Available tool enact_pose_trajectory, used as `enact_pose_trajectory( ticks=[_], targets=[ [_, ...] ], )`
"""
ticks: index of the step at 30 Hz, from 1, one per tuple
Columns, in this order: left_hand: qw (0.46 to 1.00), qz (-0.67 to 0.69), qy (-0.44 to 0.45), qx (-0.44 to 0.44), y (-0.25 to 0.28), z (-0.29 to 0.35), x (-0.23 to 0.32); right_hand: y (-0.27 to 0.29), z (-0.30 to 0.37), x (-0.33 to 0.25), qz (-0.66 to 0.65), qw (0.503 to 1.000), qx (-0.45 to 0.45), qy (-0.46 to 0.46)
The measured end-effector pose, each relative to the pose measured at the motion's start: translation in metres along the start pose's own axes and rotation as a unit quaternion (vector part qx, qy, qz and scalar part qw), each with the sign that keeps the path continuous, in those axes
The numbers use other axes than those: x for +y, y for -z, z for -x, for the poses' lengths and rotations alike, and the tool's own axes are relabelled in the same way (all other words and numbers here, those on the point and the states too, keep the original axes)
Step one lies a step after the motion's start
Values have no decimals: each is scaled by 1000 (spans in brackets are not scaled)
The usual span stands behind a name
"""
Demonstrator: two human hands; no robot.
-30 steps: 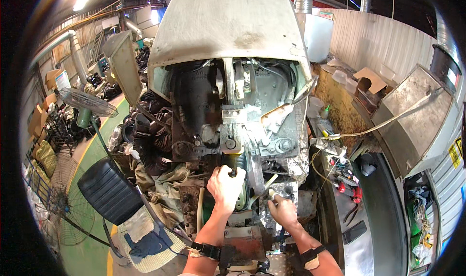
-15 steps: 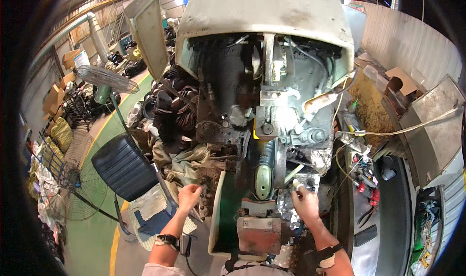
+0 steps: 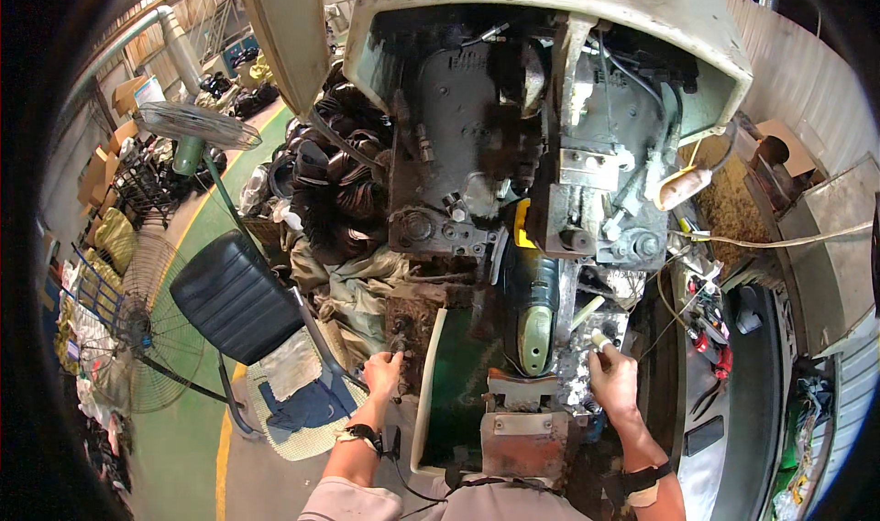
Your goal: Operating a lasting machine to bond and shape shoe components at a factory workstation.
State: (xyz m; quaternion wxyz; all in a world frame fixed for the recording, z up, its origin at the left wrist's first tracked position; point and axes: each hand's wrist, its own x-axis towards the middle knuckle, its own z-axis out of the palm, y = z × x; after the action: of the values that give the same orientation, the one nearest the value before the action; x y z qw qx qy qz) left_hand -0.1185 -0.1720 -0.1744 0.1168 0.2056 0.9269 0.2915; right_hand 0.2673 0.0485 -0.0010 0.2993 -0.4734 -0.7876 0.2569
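In front of me is a large grimy machine (image 3: 477, 168) with a pale hood. In its middle sits a long dark piece with a rounded green end (image 3: 535, 338), pierced by holes; it looks like a shoe on a last. My right hand (image 3: 614, 380) is closed just right of it, fingers curled at a pale round knob (image 3: 600, 340) over a dirty metal plate. A pale rod (image 3: 588, 312) slants beside that knob. My left hand (image 3: 382, 374) is closed at the machine's left side, beside a dark greasy block (image 3: 411, 324); its fingers hide whatever they grip.
A black padded chair (image 3: 236, 296) and a wire floor fan (image 3: 142, 333) stand left. Behind them lies a heap of black shoe-like pieces (image 3: 339, 182). To the right, a bench holds red-handled pliers (image 3: 720, 365) and a phone-like black slab (image 3: 704, 437). A pale bin edge (image 3: 431, 393) is before me.
My view has shifted, so the machine appears larger and farther right. Both hands keep their places beside the same machine parts. The green-ended piece stays where it was in the machine.
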Motion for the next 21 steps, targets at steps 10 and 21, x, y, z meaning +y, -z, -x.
enact_pose_trajectory(
  ticks=[10, 21],
  targets=[
    [997, -62, -50, -19, 4, -3, 10, 2, 5, -1, 39, 999, 7, -18],
    [982, 78, -131, 115, -7, -37, 29, 15, -2, -64, -157, 983, -53, -77]
  ],
)
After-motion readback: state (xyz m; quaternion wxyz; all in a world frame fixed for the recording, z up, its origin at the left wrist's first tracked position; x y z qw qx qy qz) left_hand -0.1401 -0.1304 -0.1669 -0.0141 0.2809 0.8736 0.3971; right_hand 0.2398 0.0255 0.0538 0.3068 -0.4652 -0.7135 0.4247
